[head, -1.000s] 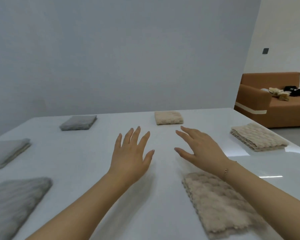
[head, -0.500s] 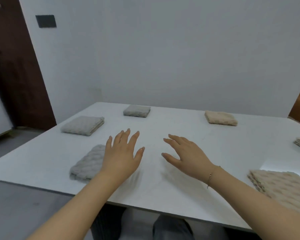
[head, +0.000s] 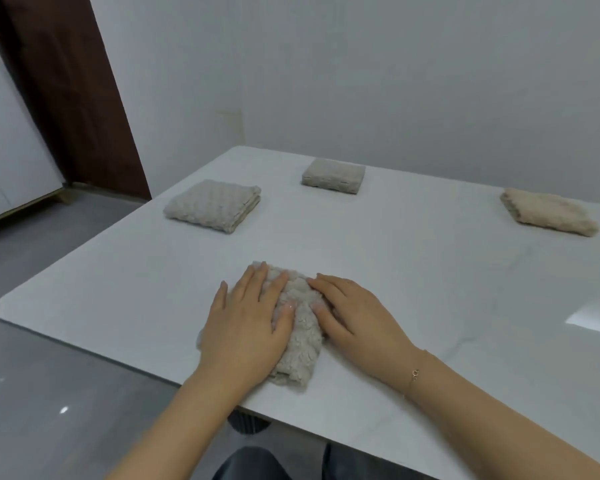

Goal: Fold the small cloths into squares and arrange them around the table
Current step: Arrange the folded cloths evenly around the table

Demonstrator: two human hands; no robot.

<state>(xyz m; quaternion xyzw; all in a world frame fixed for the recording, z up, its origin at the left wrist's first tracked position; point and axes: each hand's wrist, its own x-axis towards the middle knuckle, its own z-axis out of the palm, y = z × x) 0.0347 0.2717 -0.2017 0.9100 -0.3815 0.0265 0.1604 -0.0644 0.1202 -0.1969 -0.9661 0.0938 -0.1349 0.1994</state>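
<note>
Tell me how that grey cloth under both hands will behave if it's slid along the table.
The grey cloth looks soft and bunched, so it would probably crumple rather than move as a block. The glossy table likely lets it slide easily. Its folds may open.

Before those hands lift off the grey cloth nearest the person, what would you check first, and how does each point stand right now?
1. Left hand flat on the near grey cloth: ok.
2. Right hand flat on it too: ok.
3. Cloth lies wholly on the table: ok, though close to the near edge.
4. Cloth is a neat square: not ok, its outline looks rumpled.
5. Other folded cloths lie well apart: ok.
6. Layers underneath lined up: cannot tell, the hands cover them.
</note>
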